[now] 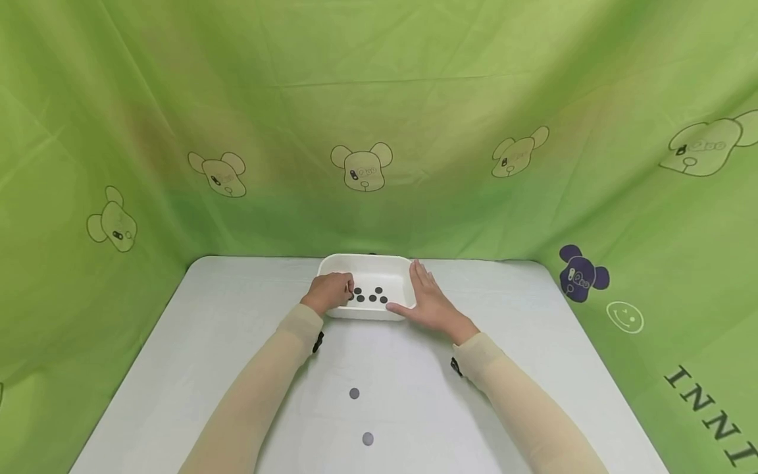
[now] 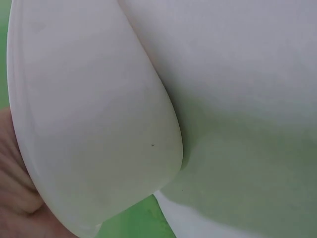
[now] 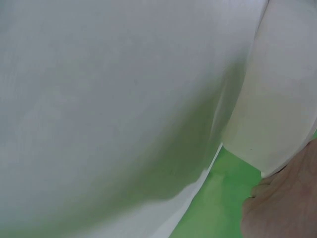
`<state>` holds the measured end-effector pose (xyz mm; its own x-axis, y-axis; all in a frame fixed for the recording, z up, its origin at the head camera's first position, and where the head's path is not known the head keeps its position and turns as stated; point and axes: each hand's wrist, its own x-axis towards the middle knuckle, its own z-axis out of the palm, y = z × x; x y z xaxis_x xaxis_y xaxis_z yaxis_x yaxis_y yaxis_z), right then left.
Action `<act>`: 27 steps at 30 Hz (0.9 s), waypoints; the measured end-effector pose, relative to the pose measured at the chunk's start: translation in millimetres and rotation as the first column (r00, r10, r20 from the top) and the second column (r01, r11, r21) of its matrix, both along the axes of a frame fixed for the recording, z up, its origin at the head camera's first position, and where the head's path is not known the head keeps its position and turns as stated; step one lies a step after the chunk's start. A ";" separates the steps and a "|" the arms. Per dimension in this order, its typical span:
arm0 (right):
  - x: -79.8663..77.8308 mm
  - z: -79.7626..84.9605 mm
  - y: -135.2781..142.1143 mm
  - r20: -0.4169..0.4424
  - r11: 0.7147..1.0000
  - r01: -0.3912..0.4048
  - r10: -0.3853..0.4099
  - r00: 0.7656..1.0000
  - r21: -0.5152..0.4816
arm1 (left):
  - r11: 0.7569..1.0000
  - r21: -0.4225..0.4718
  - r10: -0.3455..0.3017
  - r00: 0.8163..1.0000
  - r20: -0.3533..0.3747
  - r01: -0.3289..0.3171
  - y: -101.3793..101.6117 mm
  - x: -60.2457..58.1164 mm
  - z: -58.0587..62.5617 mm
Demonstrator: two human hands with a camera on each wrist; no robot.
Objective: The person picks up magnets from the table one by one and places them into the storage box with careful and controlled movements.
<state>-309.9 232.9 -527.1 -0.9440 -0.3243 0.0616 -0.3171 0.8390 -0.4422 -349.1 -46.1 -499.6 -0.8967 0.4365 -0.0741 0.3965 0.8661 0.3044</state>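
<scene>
A white rectangular tray (image 1: 367, 315) stands at the table's far edge, with several small black discs (image 1: 372, 298) lying on its floor. Over its left end reaches my left hand (image 1: 328, 291), fingers curled down inside, pinching a black disc (image 1: 351, 297) beside the others. My right hand (image 1: 435, 306) rests against the tray's right end, fingers extended along the outside and thumb laid over the near rim. Each wrist view shows mostly the tray's outer wall (image 2: 109, 124), with only part of a hand behind it; the fingertips are hidden there.
Two grey discs lie on the white tabletop (image 1: 414, 408) between my forearms, one dark (image 1: 354, 393) and a paler one (image 1: 368, 438) nearer to me. A green curtain (image 1: 284, 217) with bear-head prints surrounds the table's back and sides.
</scene>
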 end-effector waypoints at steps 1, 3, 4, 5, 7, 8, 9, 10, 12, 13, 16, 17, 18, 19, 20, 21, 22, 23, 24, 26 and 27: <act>-0.4 0.2 0.0 0.002 1.000 0.000 0.000 1.000 0.001 | 1.000 -0.002 0.004 1.000 0.000 -0.004 0.2 0.1 0.5; -1.2 0.4 0.3 0.005 1.000 0.000 0.000 1.000 0.004 | 1.000 -0.003 0.011 1.000 0.002 -0.011 0.5 0.4 1.5; -1.5 0.5 0.2 0.005 1.000 -0.002 0.002 1.000 0.004 | 1.000 -0.005 0.014 1.000 0.002 -0.014 0.5 0.5 1.6; -1.8 0.6 0.2 0.004 1.000 -0.003 0.003 1.000 0.004 | 1.000 -0.005 0.016 1.000 0.000 -0.016 0.5 0.6 1.7; -1.7 1.3 0.2 0.002 1.000 -0.003 0.003 1.000 0.006 | 1.000 -0.008 0.017 1.000 -0.002 -0.017 0.6 0.5 1.8; -1.5 1.7 0.2 0.000 1.000 -0.005 0.005 1.000 0.004 | 1.000 -0.009 0.017 1.000 -0.005 -0.017 0.6 0.5 1.9; -1.2 2.2 0.2 -0.001 1.000 -0.005 0.005 1.000 0.000 | 1.000 -0.010 0.016 1.000 -0.006 -0.016 0.7 0.5 1.9; -0.9 2.7 0.1 -0.003 1.000 -0.006 0.006 1.000 -0.003 | 1.000 -0.011 0.016 1.000 -0.008 -0.016 0.9 0.6 1.9; -0.2 3.5 0.2 -0.002 1.000 -0.004 0.004 1.000 -0.006 | 1.000 -0.012 0.016 1.000 -0.012 -0.016 1.1 0.6 1.9; 0.1 3.9 0.2 0.000 1.000 -0.003 0.003 1.000 -0.007 | 1.000 -0.012 0.017 1.000 -0.014 -0.017 1.0 0.7 1.9; -0.1 3.2 0.1 0.006 1.000 0.001 -0.001 1.000 0.000 | 1.000 -0.018 0.020 1.000 -0.016 -0.020 0.7 0.5 0.7; -0.1 3.0 0.0 0.007 1.000 -0.001 0.001 1.000 -0.002 | 1.000 -0.021 0.021 1.000 -0.017 -0.021 0.6 0.3 0.1; -0.1 2.8 0.1 0.009 1.000 0.000 0.000 1.000 -0.001 | 1.000 -0.023 0.021 1.000 -0.014 -0.021 0.4 0.1 -0.6; 0.1 2.7 0.0 0.011 1.000 0.001 -0.001 1.000 0.000 | 0.999 -0.025 0.021 1.000 -0.013 -0.021 0.2 -0.3 -1.4; 0.3 2.7 -0.1 0.014 1.000 0.002 -0.002 1.000 0.000 | 0.999 -0.025 0.021 1.000 -0.013 -0.021 0.2 -0.9 -2.4; 0.5 3.1 -0.2 0.017 1.000 0.001 -0.001 1.000 -0.005 | 0.999 -0.025 0.020 1.000 -0.016 -0.021 0.1 -1.5 -3.2; 0.8 3.3 -0.3 0.019 1.000 0.001 -0.001 1.000 -0.008 | 1.000 -0.024 0.020 1.000 -0.018 -0.020 0.3 -2.1 -4.0; 1.4 4.0 -0.3 0.018 1.000 0.002 -0.001 1.000 -0.012 | 1.000 -0.021 0.019 1.000 -0.022 -0.020 0.3 -2.7 -4.8; 1.8 4.3 -0.4 0.020 1.000 0.004 -0.003 1.000 -0.011 | 1.000 -0.019 0.019 0.999 -0.026 -0.019 0.5 -3.3 -5.5; 1.9 4.0 -0.3 0.017 1.000 0.004 -0.004 1.000 -0.012 | 1.000 -0.016 0.018 0.999 -0.035 -0.018 1.0 -4.5 -6.7; 2.1 4.0 -0.2 0.014 1.000 0.003 -0.003 1.000 -0.012 | 1.000 -0.014 0.018 0.999 -0.038 -0.019 1.2 -4.7 -6.9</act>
<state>-307.8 232.7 -523.1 -0.9458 -0.3207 0.0518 -0.3080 0.8346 -0.4566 -353.9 -44.9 -506.5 -0.9069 0.4189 -0.0458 0.3914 0.8776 0.2766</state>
